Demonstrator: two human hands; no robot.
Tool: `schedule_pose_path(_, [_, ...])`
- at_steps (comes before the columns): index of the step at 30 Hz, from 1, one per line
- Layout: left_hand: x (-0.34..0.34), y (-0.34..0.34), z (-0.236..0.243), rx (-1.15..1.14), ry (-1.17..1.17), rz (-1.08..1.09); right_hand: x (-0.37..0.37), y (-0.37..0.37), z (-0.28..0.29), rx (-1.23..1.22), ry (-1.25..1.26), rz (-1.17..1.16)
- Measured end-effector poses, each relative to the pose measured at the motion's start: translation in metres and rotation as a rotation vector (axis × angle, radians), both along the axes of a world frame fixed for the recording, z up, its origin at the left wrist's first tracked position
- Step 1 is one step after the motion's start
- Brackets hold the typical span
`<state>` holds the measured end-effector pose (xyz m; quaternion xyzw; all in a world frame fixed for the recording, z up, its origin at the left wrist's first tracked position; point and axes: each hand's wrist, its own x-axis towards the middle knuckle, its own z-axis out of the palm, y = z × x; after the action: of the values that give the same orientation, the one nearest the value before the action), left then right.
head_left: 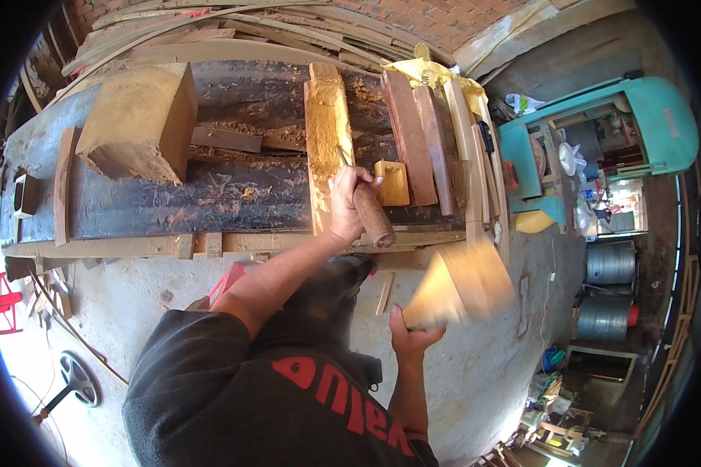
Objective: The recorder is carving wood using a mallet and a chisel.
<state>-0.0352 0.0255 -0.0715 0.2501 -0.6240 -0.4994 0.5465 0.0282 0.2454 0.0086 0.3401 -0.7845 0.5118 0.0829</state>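
My left hand (347, 208) is closed round a chisel (375, 219) with a thick brown wooden handle. Its thin blade reaches a yellowish wood piece (319, 148), which has a hollow cut along it and lies across the workbench. Below and to the right, apart from the chisel, my right hand (414, 336) grips a wooden mallet (467, 282) whose head is smeared by motion. Just right of my left hand, a small yellow wooden block (392, 184) with a square recess rests on the bench.
The dark, chip-strewn bench (241, 187) carries a large wood block (136, 121) at left and reddish boards (410, 140) at right. Long wood strips (311, 31) lie behind. A turquoise machine (662, 128) and metal drums (606, 319) stand at right; a wheel (79, 379) is at lower left.
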Motion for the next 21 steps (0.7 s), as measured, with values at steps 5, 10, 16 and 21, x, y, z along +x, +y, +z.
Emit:
schedule_pose_path(5, [-0.002, 0.003, -0.004, -0.030, -0.037, 0.004, -0.010, -0.008, -0.010, 0.306, -0.240, -0.095])
schedule_pose_path(10, [-0.006, 0.000, -0.009, 0.219, 0.109, -0.083, -0.003, 0.002, -0.011, -0.049, -0.173, -0.142])
schedule_pose_path(16, [-0.015, -0.077, 0.038, 0.132, 0.010, -0.253, -0.010, -0.013, -0.003, 0.206, -0.481, -0.063])
schedule_pose_path(21, [-0.003, -0.122, 0.063, 0.314, -0.127, -0.347, -0.006, -0.007, -0.003, -0.059, -0.389, -0.101])
